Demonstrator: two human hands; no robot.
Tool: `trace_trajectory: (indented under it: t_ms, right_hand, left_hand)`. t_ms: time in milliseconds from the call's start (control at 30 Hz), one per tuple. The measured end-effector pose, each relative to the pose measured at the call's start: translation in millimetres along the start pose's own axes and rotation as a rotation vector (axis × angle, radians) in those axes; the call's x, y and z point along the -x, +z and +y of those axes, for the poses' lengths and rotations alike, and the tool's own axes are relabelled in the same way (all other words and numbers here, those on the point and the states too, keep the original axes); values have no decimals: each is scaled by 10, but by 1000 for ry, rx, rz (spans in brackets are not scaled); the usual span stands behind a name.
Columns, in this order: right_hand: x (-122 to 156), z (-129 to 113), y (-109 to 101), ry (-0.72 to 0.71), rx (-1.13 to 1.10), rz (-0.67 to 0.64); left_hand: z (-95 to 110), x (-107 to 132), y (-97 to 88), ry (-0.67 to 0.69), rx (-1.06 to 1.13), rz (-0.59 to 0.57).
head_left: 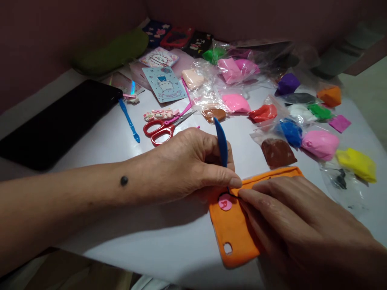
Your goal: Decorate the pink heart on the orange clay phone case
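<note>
An orange clay-covered phone case lies on the white table, its small camera cutout at the near left corner. On it sits a pink clay disc marked with a red letter A. My left hand is closed around a blue clay modelling tool, its thumb over the upper edge of the case. My right hand rests over the right side of the case, thumb and fingertip pinched on a thin black clay strand that runs along the disc's upper edge. Its lower fingers are hidden in shadow.
Red-handled scissors and a light blue tool lie beyond my left arm, near a dark tablet-like slab. Bags of coloured clay spread across the right and back. A blue card lies behind the scissors.
</note>
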State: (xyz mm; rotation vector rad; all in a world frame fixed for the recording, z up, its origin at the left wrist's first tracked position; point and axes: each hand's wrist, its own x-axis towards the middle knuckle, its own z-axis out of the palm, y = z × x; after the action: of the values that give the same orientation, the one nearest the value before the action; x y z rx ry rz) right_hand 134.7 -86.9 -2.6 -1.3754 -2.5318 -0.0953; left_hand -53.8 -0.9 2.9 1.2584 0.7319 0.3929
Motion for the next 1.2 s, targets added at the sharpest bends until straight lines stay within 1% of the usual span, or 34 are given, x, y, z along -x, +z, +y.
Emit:
trace_trajectory:
  t_ms: [267,433,700,833,1033,1100,1200]
  right_hand:
    - [-37,-29,-35,9,33,13]
    - [-41,-36,-13,43,15,1]
    - [9,23,-37,12,46,-17]
    - [-36,-11,-59,-21,56,-11]
    - [-73,-73,-31,-20,85,16]
    - [-80,-75,-15,-29,93,-11]
    - [-86,-78,-7,-3,91,-33]
  left_hand:
    - [14,-1,9,-21,54,-18]
    - [7,-4,10,-37,12,-10]
    - [14,3,12,8,-18,-4]
    - [9,-1,1,28,-63,-13]
    - [-7,17,-19,38,-132,-1]
    - [-2,16,-15,26,-121,-5]
    - [2,8,-10,36,-141,-3]
